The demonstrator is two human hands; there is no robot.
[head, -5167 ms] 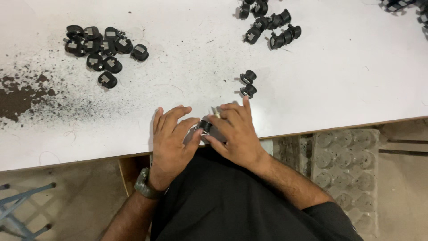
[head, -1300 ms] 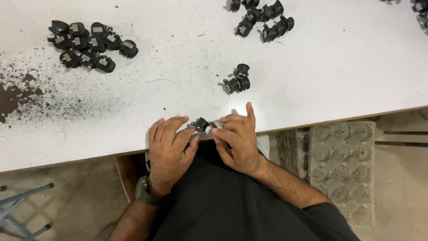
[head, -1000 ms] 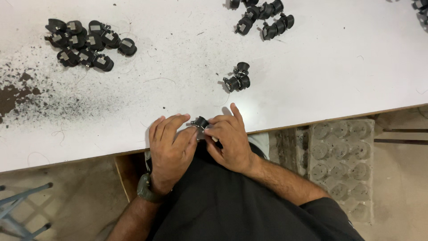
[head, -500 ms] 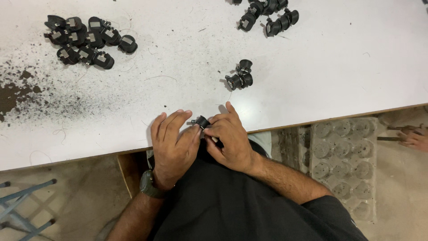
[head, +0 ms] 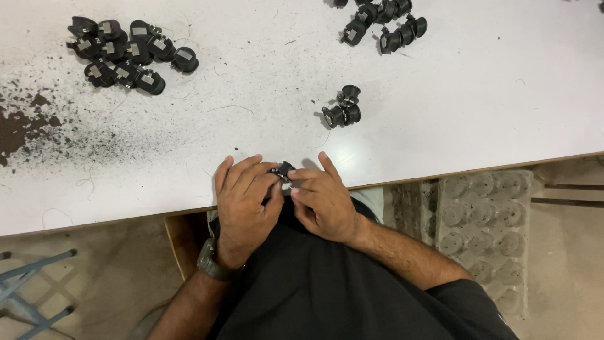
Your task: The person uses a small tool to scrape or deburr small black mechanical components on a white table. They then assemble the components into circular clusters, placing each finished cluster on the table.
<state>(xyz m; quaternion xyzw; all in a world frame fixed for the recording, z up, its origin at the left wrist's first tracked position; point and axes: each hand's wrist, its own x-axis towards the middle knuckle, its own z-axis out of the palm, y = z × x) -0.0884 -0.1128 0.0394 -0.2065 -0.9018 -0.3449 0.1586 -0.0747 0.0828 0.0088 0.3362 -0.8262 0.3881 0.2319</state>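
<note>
At the near edge of the white table [head: 478, 94], my left hand [head: 242, 208] and my right hand [head: 321, 198] meet around a small black plastic part with a metal clip [head: 284, 171]. Fingertips of both hands pinch it, and most of it is hidden by them. A dark watch sits on my left wrist [head: 211, 267]. Two more black parts [head: 343, 110] lie together on the table, a short way beyond my right hand.
A cluster of several black parts with metal tabs [head: 126, 53] lies at the far left. Another group of black parts [head: 384, 25] sits at the far middle. Dark dust [head: 25, 126] covers the table's left side. A grey moulded tray [head: 481, 220] stands on the floor at right.
Both hands have stayed at the table edge on the small part, with only slight finger shifts. The view drifted a little, and another person's hand seen briefly at far right is gone.
</note>
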